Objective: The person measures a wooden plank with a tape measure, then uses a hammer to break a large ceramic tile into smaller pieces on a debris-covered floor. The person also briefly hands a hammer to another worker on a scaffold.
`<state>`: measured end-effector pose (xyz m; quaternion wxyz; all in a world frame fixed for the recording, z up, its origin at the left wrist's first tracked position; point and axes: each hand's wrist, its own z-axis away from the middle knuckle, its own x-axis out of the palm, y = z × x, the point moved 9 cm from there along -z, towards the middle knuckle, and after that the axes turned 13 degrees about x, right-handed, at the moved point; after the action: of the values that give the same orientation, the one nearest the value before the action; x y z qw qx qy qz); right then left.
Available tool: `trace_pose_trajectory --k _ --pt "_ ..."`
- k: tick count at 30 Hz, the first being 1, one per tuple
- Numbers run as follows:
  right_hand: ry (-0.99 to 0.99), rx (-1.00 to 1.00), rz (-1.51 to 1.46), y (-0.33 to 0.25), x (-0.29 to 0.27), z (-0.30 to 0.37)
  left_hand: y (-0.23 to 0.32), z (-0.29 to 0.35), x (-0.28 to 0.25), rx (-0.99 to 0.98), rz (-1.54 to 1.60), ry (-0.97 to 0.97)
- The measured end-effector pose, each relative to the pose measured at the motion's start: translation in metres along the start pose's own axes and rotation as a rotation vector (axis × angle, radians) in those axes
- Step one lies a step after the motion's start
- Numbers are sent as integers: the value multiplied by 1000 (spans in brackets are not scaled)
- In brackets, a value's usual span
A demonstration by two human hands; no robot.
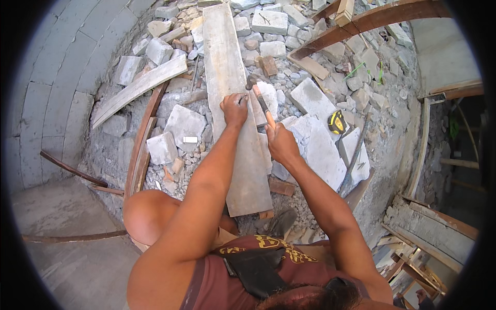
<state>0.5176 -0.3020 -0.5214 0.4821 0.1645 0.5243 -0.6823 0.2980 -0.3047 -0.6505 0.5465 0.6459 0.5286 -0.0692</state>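
A long, pale wooden board [225, 57] lies lengthwise in front of me over the rubble. Resting on its right half, my left hand [235, 109] is closed, its fingertips pinched together near the board's edge. Whatever is between them is too small to name. My right hand [282, 143] is wrapped around the handle of a hammer [264, 107]. The dark hammer head is raised just beyond my left fingers, close to the board's right edge.
Broken blocks [321, 150] and stones surround the board. A yellow and black tape measure [337, 122] sits on a block at the right. Loose planks [139, 90] lie at the left, near a block wall [57, 77]. A curved wooden beam [372, 23] crosses the far right.
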Motion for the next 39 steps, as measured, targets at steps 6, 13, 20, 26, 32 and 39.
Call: trace_pose_trajectory --k 6,13,20,26,32,39 --pt "124 -115 -158 -3 -11 12 -3 3 2 15 34 24" --pt "28 1 28 11 -7 6 21 18 -9 -143 -53 -119" --pt "307 -338 -374 -41 -71 32 73 79 -21 -364 -384 -363" --pt "-101 122 214 18 13 -1 73 69 -2 -354 -498 -477" --pt "211 -206 -296 -30 -65 20 77 69 0 -330 -527 -505" --pt "247 -313 -157 -24 -18 20 74 70 0 -336 -520 -534"
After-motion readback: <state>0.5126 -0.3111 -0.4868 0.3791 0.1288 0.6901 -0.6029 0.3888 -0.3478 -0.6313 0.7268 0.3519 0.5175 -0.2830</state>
